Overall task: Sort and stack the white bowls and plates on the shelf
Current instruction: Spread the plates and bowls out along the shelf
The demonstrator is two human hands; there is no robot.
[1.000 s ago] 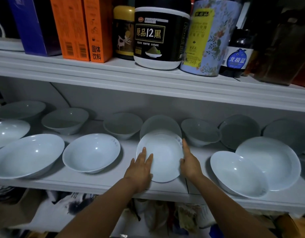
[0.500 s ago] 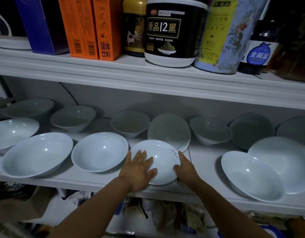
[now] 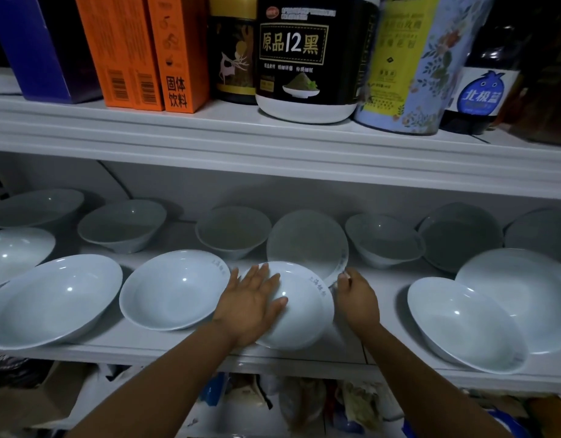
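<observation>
On the lower shelf [image 3: 146, 349], the left grip [image 3: 250, 306] lies flat, fingers straight, on a small white bowl [image 3: 304, 314]. The right grip [image 3: 356, 298] curls at that bowl's right rim, just in front of a flat plate [image 3: 307, 245]. Whether it pinches anything is unclear.

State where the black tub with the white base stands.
In the head view the black tub stands on the upper shelf, right of centre, between the dark jar and the flowered canister.

Head-worn view, close, downward onto shelf [image 3: 130, 349].
</observation>
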